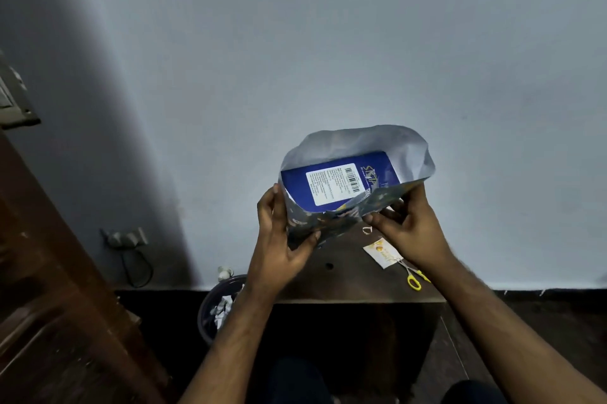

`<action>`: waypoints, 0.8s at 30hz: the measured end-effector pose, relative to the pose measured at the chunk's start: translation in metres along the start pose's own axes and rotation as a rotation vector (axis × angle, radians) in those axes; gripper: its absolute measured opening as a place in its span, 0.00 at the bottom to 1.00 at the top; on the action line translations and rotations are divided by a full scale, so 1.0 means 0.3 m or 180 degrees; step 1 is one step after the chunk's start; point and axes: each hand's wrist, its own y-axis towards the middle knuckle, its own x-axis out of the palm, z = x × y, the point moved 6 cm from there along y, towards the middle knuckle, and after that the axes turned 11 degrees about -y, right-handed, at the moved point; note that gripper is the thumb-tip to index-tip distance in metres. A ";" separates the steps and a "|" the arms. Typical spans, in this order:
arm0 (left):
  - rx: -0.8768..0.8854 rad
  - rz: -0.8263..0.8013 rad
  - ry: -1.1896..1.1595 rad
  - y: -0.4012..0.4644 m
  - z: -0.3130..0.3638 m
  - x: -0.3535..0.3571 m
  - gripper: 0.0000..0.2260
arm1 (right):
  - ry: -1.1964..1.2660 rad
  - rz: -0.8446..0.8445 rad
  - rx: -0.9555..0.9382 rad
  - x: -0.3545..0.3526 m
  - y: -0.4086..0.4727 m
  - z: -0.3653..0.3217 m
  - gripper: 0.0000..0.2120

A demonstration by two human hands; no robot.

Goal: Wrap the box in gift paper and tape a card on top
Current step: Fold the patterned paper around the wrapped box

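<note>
Box (340,183) half-sleeved in gift paper (323,223), gripped by both my hands (282,239) (407,226) above the dark tabletop (341,275) against a pale wall (328,42)

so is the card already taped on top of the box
No, the card lies on the small table beside the yellow-handled scissors, while the blue box sits only partly wrapped in gift paper.
</note>
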 end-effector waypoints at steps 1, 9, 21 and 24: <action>-0.0009 -0.0030 0.0012 0.000 0.005 -0.002 0.42 | 0.0013 0.0059 0.0028 -0.005 -0.006 0.001 0.31; 0.0365 -0.0189 -0.0036 0.047 0.101 -0.038 0.51 | 0.0100 0.0157 -0.0176 -0.070 -0.024 -0.097 0.25; -0.0300 -0.0217 -0.0487 0.035 0.033 -0.002 0.52 | -0.0499 -0.0204 -0.0899 -0.115 -0.005 -0.176 0.34; -0.0798 -0.0267 -0.0811 0.024 -0.013 0.016 0.60 | -0.0865 -0.0234 -0.1188 -0.113 -0.010 -0.196 0.35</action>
